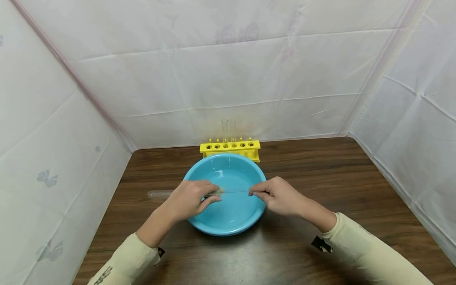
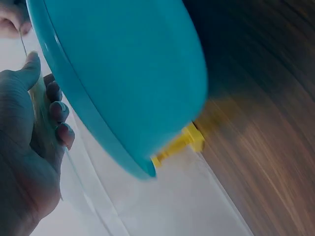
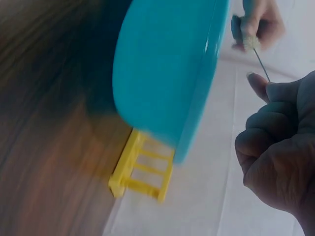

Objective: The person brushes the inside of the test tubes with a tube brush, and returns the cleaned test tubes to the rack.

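Observation:
Over the blue basin (image 1: 226,231), my left hand (image 1: 190,198) grips a clear test tube (image 1: 159,194) held about level, its rounded end pointing left. A test tube brush has its thin wire handle (image 1: 236,191) running out of the tube's mouth to the right. My right hand (image 1: 278,196) pinches the far end of that wire between thumb and finger. Some pale bristles (image 3: 251,43) show by the left fingers in the right wrist view; the rest of the brush is hidden by the left hand. Water appears to lie in the basin.
Behind the basin, touching or nearly touching its rim, stands a yellow test tube rack (image 1: 229,147) with two upright glass tubes (image 1: 225,128). The dark wooden table (image 1: 320,170) is bordered by white sheeting (image 1: 235,79) at the back and both sides.

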Tool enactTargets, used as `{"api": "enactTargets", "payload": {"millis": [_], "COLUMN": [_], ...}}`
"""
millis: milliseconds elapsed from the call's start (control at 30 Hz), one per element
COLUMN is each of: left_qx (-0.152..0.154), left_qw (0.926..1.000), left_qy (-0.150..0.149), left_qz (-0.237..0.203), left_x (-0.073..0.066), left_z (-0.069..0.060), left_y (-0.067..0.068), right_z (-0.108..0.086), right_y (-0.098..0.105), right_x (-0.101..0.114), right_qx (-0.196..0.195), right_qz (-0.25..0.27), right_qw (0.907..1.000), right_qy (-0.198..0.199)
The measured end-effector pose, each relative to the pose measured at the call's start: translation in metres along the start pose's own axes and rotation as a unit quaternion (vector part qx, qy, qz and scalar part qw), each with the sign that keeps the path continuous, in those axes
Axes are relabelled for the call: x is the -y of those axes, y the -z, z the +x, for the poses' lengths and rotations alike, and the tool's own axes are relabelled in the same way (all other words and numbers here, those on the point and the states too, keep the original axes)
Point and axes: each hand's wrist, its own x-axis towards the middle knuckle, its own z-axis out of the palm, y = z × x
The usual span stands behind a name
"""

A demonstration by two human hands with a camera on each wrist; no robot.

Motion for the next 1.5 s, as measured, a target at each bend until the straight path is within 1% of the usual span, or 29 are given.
{"api": "enactTargets", "payload": {"millis": [100, 133, 300, 433, 533, 700, 867, 967, 1067, 1200, 1267, 1333, 1400, 1500], "left_qx": [0.001, 0.003, -0.005, -0.011, -0.01, 0.008, 0.03, 0.03, 0.028, 0.029, 0.034, 0.042, 0.051, 0.065], "left_qw": [0.9995, 0.9992, 0.9983, 0.9976, 0.9978, 0.999, 0.9994, 0.9994, 0.9994, 0.9992, 0.9991, 0.999, 0.9987, 0.9973], "left_qy": [-0.031, -0.036, -0.038, -0.047, -0.045, -0.024, -0.005, -0.002, -0.003, -0.003, -0.002, 0.001, 0.002, 0.006], "left_qz": [0.01, 0.016, 0.045, 0.049, 0.047, 0.036, 0.017, 0.014, 0.02, 0.027, 0.025, 0.018, 0.002, -0.035], "left_x": [-0.007, -0.009, -0.013, -0.015, -0.017, -0.023, -0.027, -0.027, -0.026, -0.026, -0.025, -0.024, -0.023, -0.02], "left_z": [0.006, 0.008, 0.014, 0.019, 0.021, 0.024, 0.025, 0.025, 0.025, 0.025, 0.024, 0.023, 0.022, 0.018], "left_y": [-0.003, -0.004, -0.006, -0.007, -0.008, -0.008, -0.008, -0.008, -0.009, -0.007, -0.007, -0.007, -0.006, -0.005], "right_z": [0.006, 0.008, 0.015, 0.022, 0.026, 0.03, 0.032, 0.032, 0.031, 0.029, 0.029, 0.028, 0.027, 0.026], "right_y": [-0.008, -0.011, -0.018, -0.022, -0.025, -0.03, -0.032, -0.034, -0.038, -0.043, -0.045, -0.046, -0.046, -0.047], "right_x": [0.005, 0.007, 0.012, 0.014, 0.016, 0.017, 0.018, 0.017, 0.016, 0.014, 0.014, 0.013, 0.012, 0.012], "right_qx": [0.029, 0.034, 0.025, 0.026, 0.027, 0.02, 0.013, -0.003, -0.025, -0.049, -0.056, -0.062, -0.065, -0.07], "right_qz": [0.032, 0.038, 0.064, 0.085, 0.095, 0.098, 0.081, 0.061, 0.042, 0.028, 0.019, -0.001, -0.036, -0.097], "right_qw": [0.9986, 0.9979, 0.9946, 0.9923, 0.9914, 0.9927, 0.9953, 0.9976, 0.9988, 0.9983, 0.9979, 0.9973, 0.9952, 0.987], "right_qy": [-0.031, -0.041, -0.079, -0.086, -0.085, -0.068, -0.051, -0.034, -0.01, 0.014, 0.025, 0.041, 0.064, 0.107]}}
